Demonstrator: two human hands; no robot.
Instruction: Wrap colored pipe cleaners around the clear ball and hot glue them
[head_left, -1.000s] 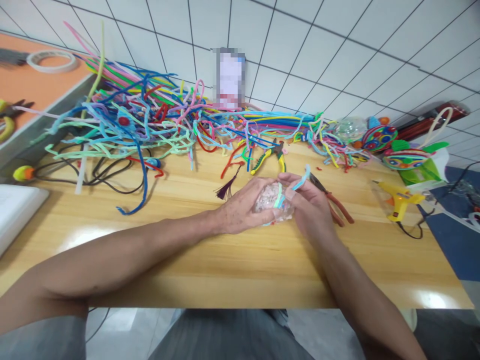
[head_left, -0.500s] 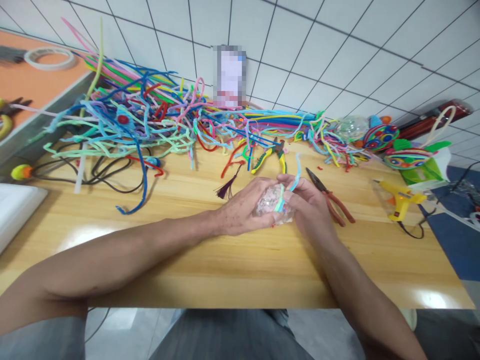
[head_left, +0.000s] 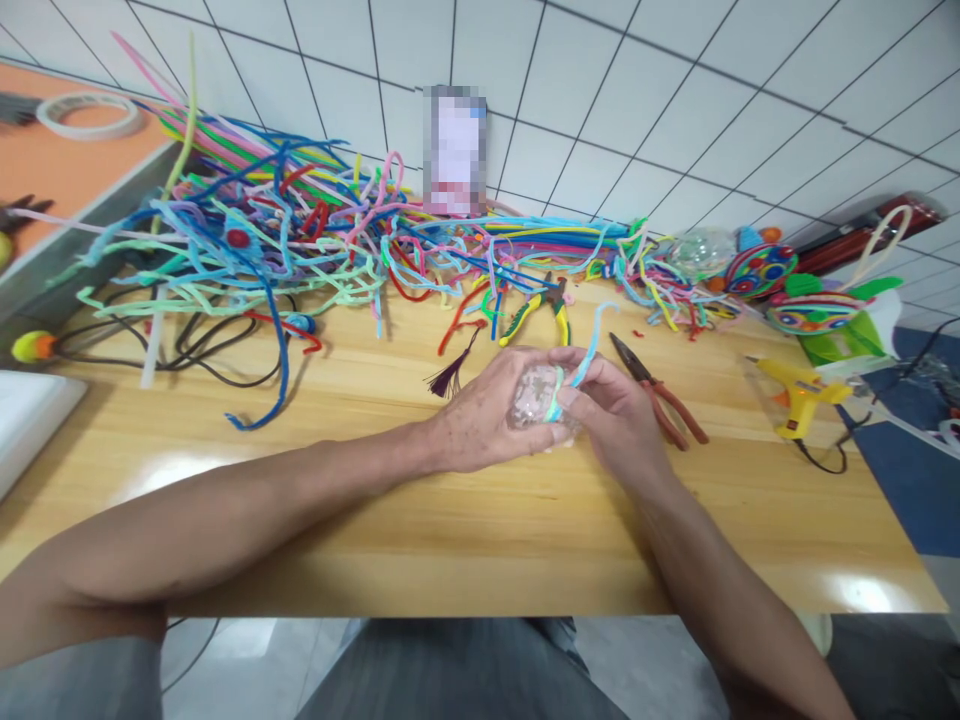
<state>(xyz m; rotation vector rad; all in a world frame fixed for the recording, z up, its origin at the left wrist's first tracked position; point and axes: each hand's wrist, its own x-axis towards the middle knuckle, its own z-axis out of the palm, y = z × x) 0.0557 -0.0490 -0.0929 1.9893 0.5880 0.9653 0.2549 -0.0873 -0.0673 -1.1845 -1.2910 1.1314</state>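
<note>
My left hand [head_left: 487, 415] is closed round a clear, roundish plastic ball [head_left: 532, 395], its thumb along the near side. Green and blue pipe cleaners wrap round the ball's right part. A light-blue pipe cleaner [head_left: 594, 345] sticks up from there with its free end curving to the right. My right hand [head_left: 611, 405] pinches that pipe cleaner against the ball between thumb and fingers. Just right of this hand lie orange-handled pliers [head_left: 660, 395]. Beyond the hands are yellow-and-green pliers [head_left: 540, 315], and a dark purple tassel [head_left: 450, 375] lies to the left.
A tangled heap of coloured pipe cleaners [head_left: 247, 240] runs along the wall. A phone with a blurred screen [head_left: 456, 150] leans there. A yellow glue gun [head_left: 799, 393] and finished striped ornaments [head_left: 814, 312] lie at right. Black cord [head_left: 187, 345] coils at left.
The light-blue pipe cleaner has been wound further, lying closer against the green one on the ball. Its free end has swung and now curves. My right hand has shifted slightly left.
</note>
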